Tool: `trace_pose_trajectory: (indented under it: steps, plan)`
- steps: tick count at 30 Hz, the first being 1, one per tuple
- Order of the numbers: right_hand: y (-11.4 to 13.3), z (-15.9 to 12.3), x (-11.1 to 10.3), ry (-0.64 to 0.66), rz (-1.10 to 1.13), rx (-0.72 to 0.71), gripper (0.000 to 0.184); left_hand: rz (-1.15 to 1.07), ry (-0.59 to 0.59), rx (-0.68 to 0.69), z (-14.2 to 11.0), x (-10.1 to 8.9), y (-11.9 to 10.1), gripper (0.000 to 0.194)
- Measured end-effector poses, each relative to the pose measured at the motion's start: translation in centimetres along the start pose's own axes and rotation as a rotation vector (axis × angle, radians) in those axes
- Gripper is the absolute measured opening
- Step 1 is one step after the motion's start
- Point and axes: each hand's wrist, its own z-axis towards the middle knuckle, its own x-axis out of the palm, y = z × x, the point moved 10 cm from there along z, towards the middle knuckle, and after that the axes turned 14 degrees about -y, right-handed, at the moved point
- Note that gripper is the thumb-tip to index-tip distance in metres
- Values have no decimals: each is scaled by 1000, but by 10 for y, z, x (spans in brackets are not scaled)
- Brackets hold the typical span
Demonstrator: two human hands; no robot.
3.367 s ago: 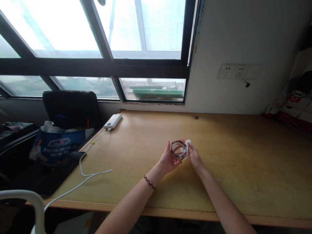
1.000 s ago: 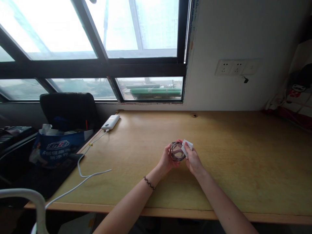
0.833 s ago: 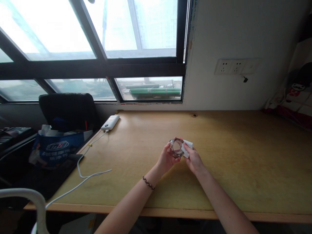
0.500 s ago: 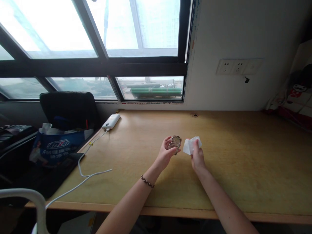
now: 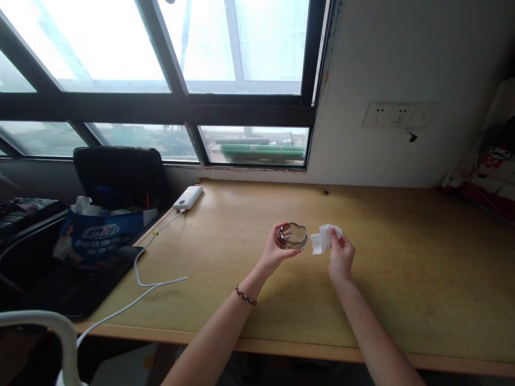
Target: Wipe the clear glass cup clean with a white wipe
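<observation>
My left hand (image 5: 274,252) holds a small clear glass dish (image 5: 293,236) with a wavy rim, fingers curled round its near side, lifted a little above the wooden desk (image 5: 394,279). My right hand (image 5: 341,258) pinches a folded white tissue (image 5: 323,239) between thumb and fingers. The tissue hangs just right of the dish, a small gap apart. A braided bracelet (image 5: 245,295) sits on my left wrist.
A white power bank (image 5: 187,197) lies at the desk's back left, its white cable (image 5: 148,279) trailing off the front left edge. A blue bag (image 5: 96,236) and a black chair (image 5: 120,177) stand to the left. Wall sockets (image 5: 396,115) are at the back right.
The tissue was pressed against the dish a second ago. My right hand has since pulled it away to the right, and my left hand has turned the dish more upright.
</observation>
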Motion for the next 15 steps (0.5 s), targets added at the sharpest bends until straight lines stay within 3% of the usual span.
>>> trace_pose_trajectory:
  steps: [4, 7, 11, 15]
  plan:
    - [13, -3, -1, -15, -44, -101, 47, -70, 21, -47, 0, 0, 2, 76]
    - [26, -12, 5, 66, -70, -175, 47, -109, -3, -34, 3, -4, 1, 67]
    - [47, -33, 18, 237, -152, -326, 36, -102, -9, -28, 3, -3, -1, 67]
    - [67, -69, 40, 544, -223, -591, 18, -113, -12, -12, 2, -2, -4, 69]
